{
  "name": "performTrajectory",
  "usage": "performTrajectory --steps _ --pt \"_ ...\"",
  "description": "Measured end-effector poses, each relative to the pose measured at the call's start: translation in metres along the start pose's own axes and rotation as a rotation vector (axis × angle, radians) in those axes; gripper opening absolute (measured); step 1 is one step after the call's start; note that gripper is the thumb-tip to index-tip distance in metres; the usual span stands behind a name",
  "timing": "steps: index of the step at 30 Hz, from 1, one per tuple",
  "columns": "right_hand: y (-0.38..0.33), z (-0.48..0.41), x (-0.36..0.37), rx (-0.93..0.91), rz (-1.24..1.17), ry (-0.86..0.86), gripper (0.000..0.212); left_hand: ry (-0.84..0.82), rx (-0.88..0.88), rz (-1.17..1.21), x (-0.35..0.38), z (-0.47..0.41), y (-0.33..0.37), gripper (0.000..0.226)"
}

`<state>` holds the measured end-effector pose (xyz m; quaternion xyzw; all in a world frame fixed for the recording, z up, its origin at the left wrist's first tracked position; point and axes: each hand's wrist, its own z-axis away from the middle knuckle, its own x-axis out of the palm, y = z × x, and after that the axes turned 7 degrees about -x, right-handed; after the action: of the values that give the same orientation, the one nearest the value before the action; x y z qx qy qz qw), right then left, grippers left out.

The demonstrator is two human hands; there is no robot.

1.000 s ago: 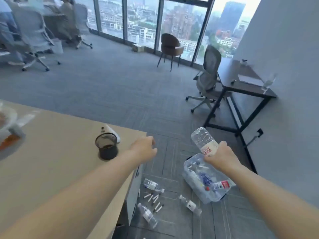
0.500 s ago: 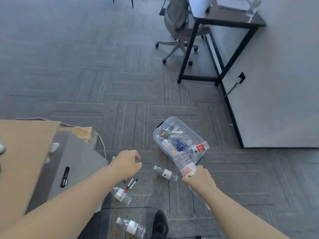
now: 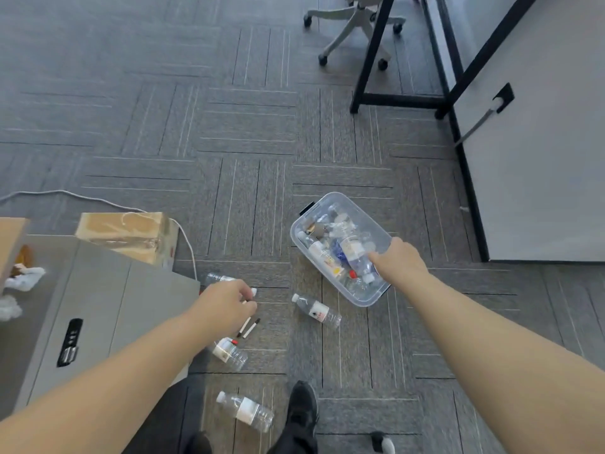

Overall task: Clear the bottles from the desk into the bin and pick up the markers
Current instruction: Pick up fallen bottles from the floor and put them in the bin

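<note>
**Head view: bottle lowered into bin**

A clear plastic bottle with a white label (image 3: pixel 355 253) is held by the right hand (image 3: pixel 397 262) over the clear plastic bin (image 3: pixel 366 298). It should be released low, so nothing bounces out. At 9 o'clock of the bin, the left hand (image 3: pixel 226 308) is half-curled, empty, above black-and-white markers (image 3: pixel 248 327) on the floor. Labels cannot be read.

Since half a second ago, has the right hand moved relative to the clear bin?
Yes. The right hand has moved from short of the clear bin to over its near rim, lowering the bottle inside.
</note>
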<state>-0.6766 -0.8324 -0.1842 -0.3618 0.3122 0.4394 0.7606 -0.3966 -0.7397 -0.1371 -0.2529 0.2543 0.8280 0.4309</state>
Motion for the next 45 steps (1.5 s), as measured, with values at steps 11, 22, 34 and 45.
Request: performTrajectory --steps 11,22,34,45 --pt "0.016 0.116 0.081 0.153 0.042 -0.164 0.041 -0.03 0.116 -0.053 0.013 -0.01 -0.049 0.02" --pt "-0.007 0.21 0.249 0.042 0.111 -0.373 0.036 -0.158 -0.022 0.017 0.126 -0.008 -0.193 0.018" --pt "0.016 0.182 0.489 -0.184 0.194 -0.499 0.036 -0.057 -0.13 0.083 0.276 -0.077 -0.297 0.026" --pt "0.042 0.088 0.716 -0.299 0.414 -0.541 0.071 0.078 -0.148 0.005 0.349 -0.199 -0.362 0.031"
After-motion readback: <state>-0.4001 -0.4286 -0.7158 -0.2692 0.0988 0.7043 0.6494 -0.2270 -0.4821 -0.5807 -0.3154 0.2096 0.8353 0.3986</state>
